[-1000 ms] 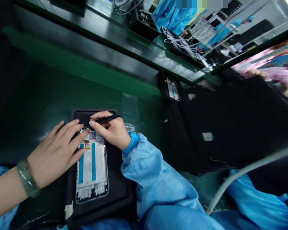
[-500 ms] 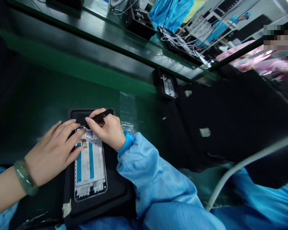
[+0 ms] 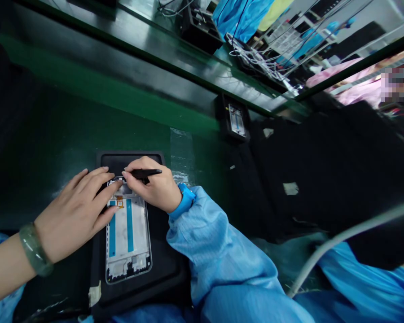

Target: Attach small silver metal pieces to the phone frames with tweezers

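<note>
Right hand [image 3: 153, 188] grips black tweezers [image 3: 150, 172]; left hand [image 3: 74, 215] lies open on a phone frame [image 3: 128, 237].
Tips seem to work its twelve o'clock edge, half hidden by fingers.

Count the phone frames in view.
2: one phone frame lies on the black mat, under the left hand and tweezers; the other sits in a small black holder by the bench's far edge. More may be hidden.
</note>
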A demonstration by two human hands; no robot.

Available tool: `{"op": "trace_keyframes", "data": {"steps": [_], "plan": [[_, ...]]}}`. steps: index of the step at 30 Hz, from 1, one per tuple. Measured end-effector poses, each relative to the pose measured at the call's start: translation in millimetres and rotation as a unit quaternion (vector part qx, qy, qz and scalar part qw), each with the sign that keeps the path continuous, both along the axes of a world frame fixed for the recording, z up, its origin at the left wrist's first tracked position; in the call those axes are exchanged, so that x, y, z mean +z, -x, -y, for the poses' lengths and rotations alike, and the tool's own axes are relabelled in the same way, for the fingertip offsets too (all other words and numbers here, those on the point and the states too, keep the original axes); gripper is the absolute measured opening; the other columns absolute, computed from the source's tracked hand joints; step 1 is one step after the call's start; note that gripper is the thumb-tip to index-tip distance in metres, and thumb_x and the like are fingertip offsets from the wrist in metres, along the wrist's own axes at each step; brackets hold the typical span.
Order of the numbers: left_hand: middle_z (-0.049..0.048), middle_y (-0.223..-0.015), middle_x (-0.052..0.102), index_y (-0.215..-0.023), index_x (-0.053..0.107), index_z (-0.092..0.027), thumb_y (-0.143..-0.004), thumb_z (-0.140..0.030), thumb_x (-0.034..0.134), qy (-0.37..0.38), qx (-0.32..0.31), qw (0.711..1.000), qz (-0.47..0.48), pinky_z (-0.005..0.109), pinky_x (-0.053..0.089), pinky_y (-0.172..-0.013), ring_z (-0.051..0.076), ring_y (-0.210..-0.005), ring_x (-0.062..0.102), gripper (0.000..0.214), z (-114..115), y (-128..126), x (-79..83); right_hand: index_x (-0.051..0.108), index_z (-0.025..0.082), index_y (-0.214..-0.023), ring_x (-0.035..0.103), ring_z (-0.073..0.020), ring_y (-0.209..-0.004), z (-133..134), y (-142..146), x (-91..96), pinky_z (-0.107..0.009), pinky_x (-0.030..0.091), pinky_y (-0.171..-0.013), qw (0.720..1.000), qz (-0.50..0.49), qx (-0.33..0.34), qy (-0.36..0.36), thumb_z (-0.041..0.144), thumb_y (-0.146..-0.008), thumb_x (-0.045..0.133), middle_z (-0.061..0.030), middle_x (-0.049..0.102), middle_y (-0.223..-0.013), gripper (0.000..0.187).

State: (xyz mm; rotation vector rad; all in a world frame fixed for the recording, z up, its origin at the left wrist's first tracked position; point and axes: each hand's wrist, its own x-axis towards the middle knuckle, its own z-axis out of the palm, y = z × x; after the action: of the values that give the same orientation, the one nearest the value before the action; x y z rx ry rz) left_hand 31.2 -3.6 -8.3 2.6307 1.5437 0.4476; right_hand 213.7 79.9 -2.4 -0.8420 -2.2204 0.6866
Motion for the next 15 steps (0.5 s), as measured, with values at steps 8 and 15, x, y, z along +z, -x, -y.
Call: {"op": "trace_keyframes", "data": {"steps": [8, 15], "plan": [[0.0141, -0.127, 0.052, -0.125, 0.051, -0.017, -0.089, -0.034, 0.044, -0.004, -0.004, 1.000, 0.012, 0.054, 0.037, -0.104, 0.031, -0.126, 0.043, 0.040, -1.4, 1.9, -1.5, 0.059, 0.021, -0.086, 0.060, -0.0165, -0.083, -19.5, -18.1, 9.5, -0.033, 0.050, -0.079, 0.992, -0.051, -0.107, -0.048, 0.033, -0.092, 0.048, -0.0046, 0.063, -0.086, 0.018], [0.0135, -0.127, 0.052, -0.124, 0.052, -0.019, -0.089, -0.036, 0.044, 0.004, -0.006, 1.000, 0.011, 0.054, 0.038, -0.103, 0.031, -0.126, 0.043, 0.039, -2.2, 1.5, -3.8, 0.059, 0.016, -0.114, 0.053, -0.0238, -0.098, -36.5, -26.1, 4.6, -0.038, 0.046, -0.086, 0.948, 0.301, -0.051, -0.096, 0.036, -0.093, 0.046, -0.0114, 0.063, -0.107, 0.032]]}}
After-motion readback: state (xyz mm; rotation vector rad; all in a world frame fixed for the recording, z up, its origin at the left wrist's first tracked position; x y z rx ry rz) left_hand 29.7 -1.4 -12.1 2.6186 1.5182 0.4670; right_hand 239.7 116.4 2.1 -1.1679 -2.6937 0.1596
